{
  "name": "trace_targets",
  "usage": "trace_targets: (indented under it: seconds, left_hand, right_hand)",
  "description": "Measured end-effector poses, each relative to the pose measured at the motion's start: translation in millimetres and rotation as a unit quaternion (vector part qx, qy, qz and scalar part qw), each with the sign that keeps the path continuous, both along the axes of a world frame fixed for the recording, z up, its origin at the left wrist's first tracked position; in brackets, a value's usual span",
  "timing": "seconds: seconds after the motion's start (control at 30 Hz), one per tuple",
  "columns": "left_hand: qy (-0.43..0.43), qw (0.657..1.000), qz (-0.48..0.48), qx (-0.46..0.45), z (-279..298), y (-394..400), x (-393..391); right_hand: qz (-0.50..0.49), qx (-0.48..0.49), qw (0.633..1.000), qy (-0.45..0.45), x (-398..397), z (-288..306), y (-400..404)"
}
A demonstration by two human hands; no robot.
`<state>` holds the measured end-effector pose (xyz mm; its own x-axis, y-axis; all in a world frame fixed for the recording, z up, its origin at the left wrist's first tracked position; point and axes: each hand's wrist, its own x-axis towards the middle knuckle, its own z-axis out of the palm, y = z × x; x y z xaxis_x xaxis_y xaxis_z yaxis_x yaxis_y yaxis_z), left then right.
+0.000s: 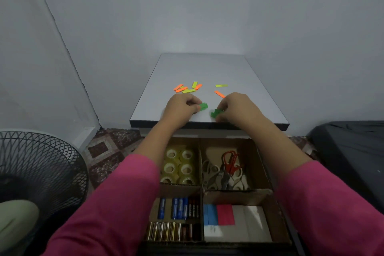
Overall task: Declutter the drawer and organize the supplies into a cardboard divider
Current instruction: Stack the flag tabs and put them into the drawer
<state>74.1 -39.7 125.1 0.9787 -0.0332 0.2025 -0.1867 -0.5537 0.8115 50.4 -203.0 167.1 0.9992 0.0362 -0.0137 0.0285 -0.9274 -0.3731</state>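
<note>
Two arms reached out over the open brown cardboard divider (236, 191), each clad in a plain magenta-pink long sleeve of soft, matte knit fabric. The left sleeve (108, 201) ended in a rounded cuff edge beside the divider's left wall, leaving the forearm bare beyond it; the right sleeve (332, 206) ended likewise beside the divider's right wall. Neither sleeve bore any print, button or seam trim. The left hand (180, 107) and the right hand (236, 107), beyond the divider's far edge, were bare, with no rings, watch or gloves.
</note>
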Motion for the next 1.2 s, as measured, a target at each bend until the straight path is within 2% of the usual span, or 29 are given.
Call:
trace_targets:
  seconds: [0.1,0.2,0.3,0.5,0.67,1.03,1.1,1.2]
  left_hand:
    - [-0.017,0.998,-0.004,-0.067,-0.7,-8.9,-39.8]
    - [-0.011,0.990,-0.015,-0.142,-11.5,-18.4,-84.6]
    - [0.027,0.987,-0.037,-0.153,-33.0,-24.3,-119.7]
    - [0.119,0.969,-0.040,-0.213,-73.5,-21.9,-154.8]
    - [0.106,0.964,-0.018,-0.242,-76.4,-18.0,-152.3]
    - [0.100,0.972,-0.075,-0.200,-78.7,-22.5,-154.7]
    - [0.105,0.974,-0.110,-0.165,-77.2,-25.1,-158.6]
    - [0.116,0.969,-0.208,-0.061,-75.7,-38.6,-165.7]
  right_hand:
    - [0.011,0.021,1.000,-0.015,-38.4,-5.2,-6.3]
    - [0.011,0.044,0.998,0.032,-76.2,-13.4,-17.1]
    - [-0.006,0.049,0.995,0.081,-108.9,-35.0,-31.3]
    - [-0.086,-0.053,0.970,0.220,-150.5,-93.4,-52.9]
    - [-0.107,-0.093,0.970,0.198,-165.2,-130.3,-47.1]
    - [-0.105,-0.083,0.964,0.230,-158.8,-120.1,-45.3]
    - [-0.112,-0.071,0.967,0.218,-156.8,-112.1,-50.6]
    - [-0.145,-0.024,0.972,0.180,-155.3,-102.0,-64.8]
